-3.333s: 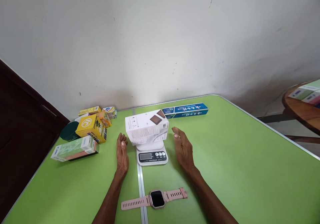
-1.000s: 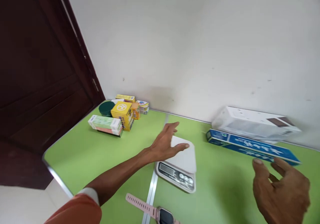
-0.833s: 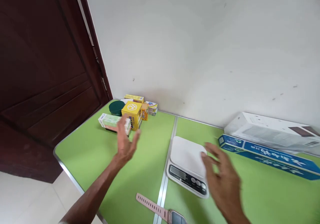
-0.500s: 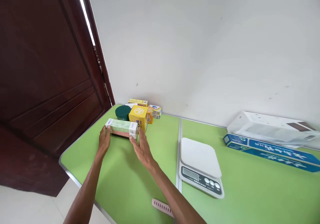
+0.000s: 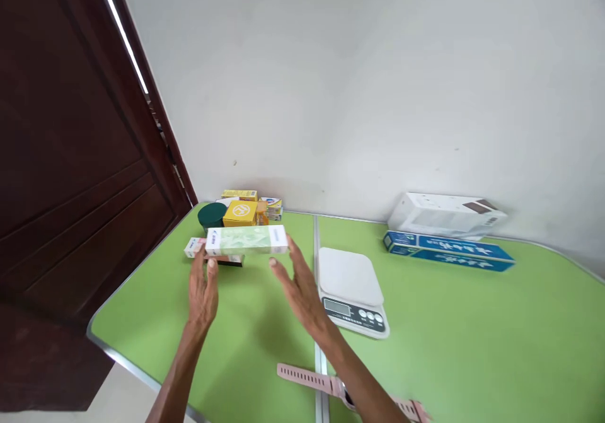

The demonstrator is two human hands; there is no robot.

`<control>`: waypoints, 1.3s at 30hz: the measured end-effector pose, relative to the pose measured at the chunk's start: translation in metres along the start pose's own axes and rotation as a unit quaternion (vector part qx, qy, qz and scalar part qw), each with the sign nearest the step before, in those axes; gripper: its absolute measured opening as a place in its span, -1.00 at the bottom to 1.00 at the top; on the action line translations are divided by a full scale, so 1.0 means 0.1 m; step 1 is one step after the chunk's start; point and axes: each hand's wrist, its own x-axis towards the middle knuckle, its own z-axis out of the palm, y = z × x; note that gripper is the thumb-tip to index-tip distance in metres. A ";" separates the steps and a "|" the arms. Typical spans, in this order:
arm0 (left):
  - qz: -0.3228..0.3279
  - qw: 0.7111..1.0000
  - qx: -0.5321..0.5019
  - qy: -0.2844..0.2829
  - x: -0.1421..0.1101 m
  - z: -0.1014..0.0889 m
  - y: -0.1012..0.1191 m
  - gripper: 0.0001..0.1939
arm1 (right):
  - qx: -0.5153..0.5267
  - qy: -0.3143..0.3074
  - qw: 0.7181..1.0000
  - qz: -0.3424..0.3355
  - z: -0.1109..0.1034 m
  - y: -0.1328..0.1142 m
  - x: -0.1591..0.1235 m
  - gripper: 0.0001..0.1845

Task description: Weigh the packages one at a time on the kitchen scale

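Observation:
A long green-and-white carton (image 5: 246, 239) is held up above the table between my two hands. My left hand (image 5: 203, 290) grips its left end, and my right hand (image 5: 300, 284) grips the right end, thumb on the near side. Below and partly behind it, a pink-and-white carton (image 5: 193, 246) lies on a dark one, mostly hidden. To the right of my right hand rests a white kitchen scale (image 5: 350, 278) with a bare platform. A pink-strapped smartwatch (image 5: 312, 379) lies in front, partly covered by my right forearm.
A yellow box (image 5: 240, 214), a dark green round container (image 5: 212, 215) and several small boxes (image 5: 271, 206) cluster at the back left. At the back right, a blue toothpaste box (image 5: 449, 251) lies before a white box (image 5: 447, 215) against the wall. The green table (image 5: 454, 341) has a metal edge.
The white box went from the scale to behind the toothpaste box. My hands then moved left, took hold of the green-and-white carton and lifted it off the pink-and-white one, moving it rightward.

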 end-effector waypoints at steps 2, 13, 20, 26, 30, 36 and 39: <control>0.007 0.997 -0.046 -0.064 -0.19 0.29 0.13 -0.22 | -0.030 0.058 0.998 0.006 -0.42 0.03 -0.13 0.01; 0.016 0.960 -0.081 -0.269 -0.76 1.60 0.38 -0.24 | -0.073 0.218 0.969 0.095 -1.65 0.83 -0.61 -0.01; 0.000 0.961 -0.082 -0.266 -0.69 1.61 0.16 -0.21 | -0.032 0.276 0.957 0.084 -1.79 1.06 -0.56 -0.04; -0.048 0.962 -0.135 -0.231 -0.54 1.63 -0.07 -0.19 | -0.068 0.308 0.946 0.074 -1.94 1.10 -0.56 -0.18; -0.044 0.962 -0.125 -0.239 -0.54 1.63 -0.07 -0.24 | -0.108 0.306 0.943 0.071 -1.92 1.02 -0.58 -0.26; -0.023 0.963 -0.125 -0.236 -0.61 1.62 0.01 -0.19 | -0.134 0.305 0.942 0.032 -1.91 1.05 -0.58 -0.36; -0.006 0.965 -0.123 -0.232 -0.72 1.63 0.07 -0.17 | -0.164 0.311 0.936 -0.015 -1.88 1.14 -0.59 -0.41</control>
